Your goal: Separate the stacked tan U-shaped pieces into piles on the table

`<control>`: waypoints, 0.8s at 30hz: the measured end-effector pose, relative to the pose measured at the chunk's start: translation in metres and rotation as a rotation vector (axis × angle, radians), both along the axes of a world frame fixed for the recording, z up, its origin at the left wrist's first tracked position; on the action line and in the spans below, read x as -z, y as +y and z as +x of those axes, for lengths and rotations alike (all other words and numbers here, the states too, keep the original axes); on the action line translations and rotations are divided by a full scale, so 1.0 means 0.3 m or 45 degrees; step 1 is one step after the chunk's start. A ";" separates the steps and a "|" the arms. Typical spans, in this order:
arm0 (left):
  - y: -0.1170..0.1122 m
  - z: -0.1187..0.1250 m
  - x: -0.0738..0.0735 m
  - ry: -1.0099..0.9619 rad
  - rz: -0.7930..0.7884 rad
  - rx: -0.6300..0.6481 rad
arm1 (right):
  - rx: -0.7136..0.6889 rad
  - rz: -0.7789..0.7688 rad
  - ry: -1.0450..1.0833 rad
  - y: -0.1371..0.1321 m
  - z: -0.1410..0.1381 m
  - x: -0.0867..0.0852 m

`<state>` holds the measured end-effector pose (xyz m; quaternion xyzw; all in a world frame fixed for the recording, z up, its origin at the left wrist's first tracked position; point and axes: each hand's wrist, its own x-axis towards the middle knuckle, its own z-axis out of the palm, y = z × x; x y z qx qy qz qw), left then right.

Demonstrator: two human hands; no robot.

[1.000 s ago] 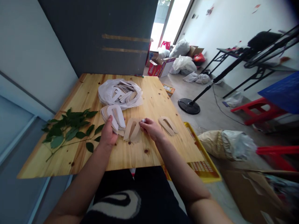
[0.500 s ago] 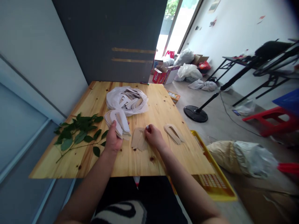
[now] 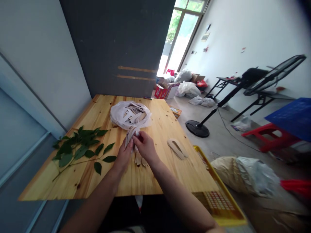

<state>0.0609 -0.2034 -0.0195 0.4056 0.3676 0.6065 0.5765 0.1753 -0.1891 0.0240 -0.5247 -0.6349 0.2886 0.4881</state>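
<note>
The right hand [image 3: 145, 145] is now off the tan pieces [image 3: 138, 159] at lower centre and beside the left hand [image 3: 123, 156] — handling shifts to the stack of cut-outs [image 3: 130, 134], mid-frame, clamped in the left fingers; right-finger grip cannot be told.

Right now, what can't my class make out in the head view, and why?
All in the head view:
Far fingers of the left hand: hidden behind the held cut-outs.
Whether the right hand grips their edge: too small and blurred.
Loose cut-outs below: mostly covered by the hands.
Inner part of the yellow basket: under the tabletop.
Red object: blurred, cut off by the right edge.
</note>
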 end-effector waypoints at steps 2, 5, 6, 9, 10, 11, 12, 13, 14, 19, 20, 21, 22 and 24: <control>0.003 -0.001 0.004 0.152 0.079 -0.002 | 0.022 -0.012 0.031 0.006 0.003 0.008; 0.004 -0.003 0.007 0.204 0.123 0.025 | 0.025 -0.047 0.050 0.001 0.012 0.011; 0.003 -0.002 0.006 0.213 0.137 0.025 | 0.023 -0.059 0.056 -0.002 0.015 0.009; -0.005 0.000 -0.008 0.212 0.145 0.016 | -0.018 -0.083 0.100 -0.010 0.021 0.004; -0.009 0.001 -0.015 0.192 0.120 0.016 | -0.039 -0.090 0.115 -0.012 0.023 0.002; -0.012 0.002 -0.022 0.160 0.091 0.016 | -0.056 -0.098 0.128 -0.012 0.024 0.001; -0.015 0.004 -0.027 0.121 0.059 0.018 | -0.066 -0.107 0.137 -0.013 0.025 0.000; -0.017 0.005 -0.032 0.078 0.030 0.022 | -0.066 -0.117 0.142 -0.013 0.026 -0.001; -0.018 0.006 -0.035 0.035 0.010 0.027 | -0.059 -0.126 0.147 -0.012 0.027 -0.002; -0.019 0.007 -0.031 -0.099 -0.012 -0.007 | -0.099 -0.186 0.268 -0.010 0.029 -0.005; -0.019 0.007 -0.030 -0.110 -0.018 -0.015 | -0.114 -0.204 0.311 -0.011 0.029 -0.005; -0.020 0.008 -0.029 -0.122 -0.029 -0.018 | -0.131 -0.222 0.355 -0.012 0.028 -0.005; -0.021 0.010 -0.029 -0.133 -0.039 -0.017 | -0.147 -0.240 0.398 -0.014 0.027 -0.006; -0.023 0.014 -0.031 -0.147 -0.050 -0.024 | -0.189 -0.268 0.488 -0.020 0.025 -0.010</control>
